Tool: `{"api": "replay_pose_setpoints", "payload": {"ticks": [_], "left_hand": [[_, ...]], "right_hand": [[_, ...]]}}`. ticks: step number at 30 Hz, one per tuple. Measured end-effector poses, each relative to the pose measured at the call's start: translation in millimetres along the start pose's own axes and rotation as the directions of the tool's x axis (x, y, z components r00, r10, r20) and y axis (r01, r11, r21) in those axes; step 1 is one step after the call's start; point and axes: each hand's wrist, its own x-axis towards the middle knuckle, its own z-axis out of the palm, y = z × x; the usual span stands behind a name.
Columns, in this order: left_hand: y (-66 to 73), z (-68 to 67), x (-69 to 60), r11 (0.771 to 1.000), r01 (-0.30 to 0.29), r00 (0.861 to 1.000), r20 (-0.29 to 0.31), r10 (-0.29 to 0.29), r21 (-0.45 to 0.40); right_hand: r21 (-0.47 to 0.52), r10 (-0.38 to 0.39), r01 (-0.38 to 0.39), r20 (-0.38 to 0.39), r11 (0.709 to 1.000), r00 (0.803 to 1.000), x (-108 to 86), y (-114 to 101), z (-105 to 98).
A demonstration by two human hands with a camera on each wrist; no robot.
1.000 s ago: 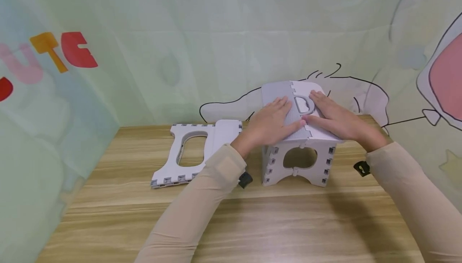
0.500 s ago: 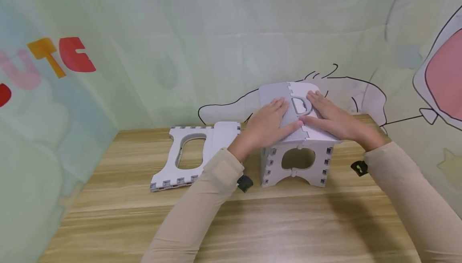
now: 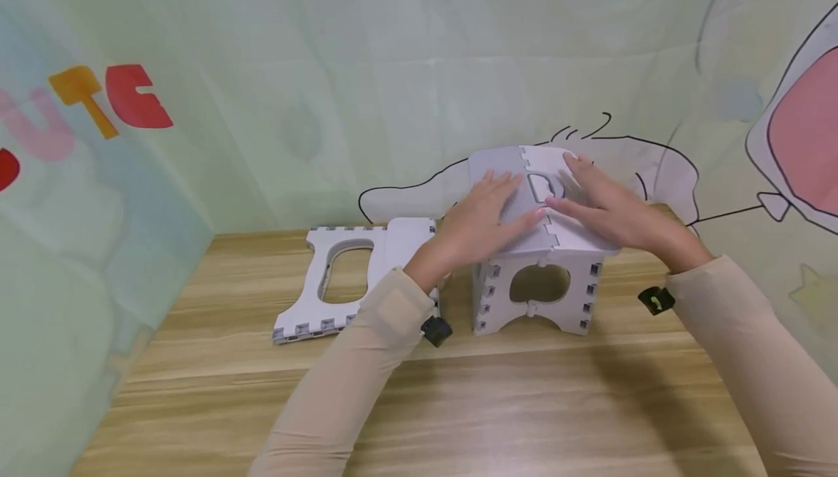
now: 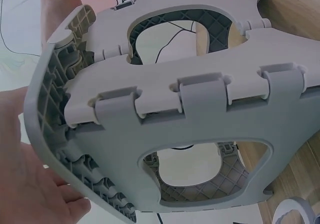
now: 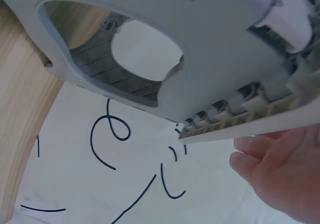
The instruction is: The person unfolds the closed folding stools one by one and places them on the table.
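An unfolded folding step stool (image 3: 504, 239), half grey and half white on top, stands upright on the table's right side. My left hand (image 3: 476, 219) lies over the grey half of its seat, fingers spread. Over the white half is my right hand (image 3: 618, 211), its fingers straight and its palm looking slightly raised. Neither hand grips anything. From below, the left wrist view shows the stool's grey side panel (image 4: 120, 144) and my left fingers beyond the seat edge. In the right wrist view, my right hand (image 5: 287, 171) shows past the white seat edge.
A second stool (image 3: 401, 241), folded flat, lies on the wooden table (image 3: 484, 411) to the left, partly behind my left forearm. A printed cloth backdrop (image 3: 314, 99) hangs close behind the table.
Both hands have shifted slightly on the stool top. My left hand has slid a little left, and my right hand has lifted and moved slightly right. Both stools stay put.
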Motion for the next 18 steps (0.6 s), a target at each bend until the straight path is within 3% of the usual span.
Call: {"api": "replay_pose_setpoints", "payload": {"ticks": [4, 14, 18], "left_hand": [[-2.1, -3.3, -5.7, 1.0, -0.011, 1.0, -0.03, 0.01, -0.021], [-16.3, -9.6, -31.8, 0.998, -0.03, 0.996, -0.08, 0.026, -0.05], [-20.5, -11.2, -41.8, 0.999, -0.025, 0.997, -0.078, 0.021, -0.047]], "right_hand": [[0.027, 0.036, -0.035, -0.036, 0.999, 0.999, -7.3, -11.0, -3.5], [0.038, 0.03, -0.025, -0.137, 0.999, 0.99, -27.3, -37.6, 1.9], [0.041, -0.044, 0.054, -0.215, 0.998, 0.976, -33.9, -45.5, 8.7]]}}
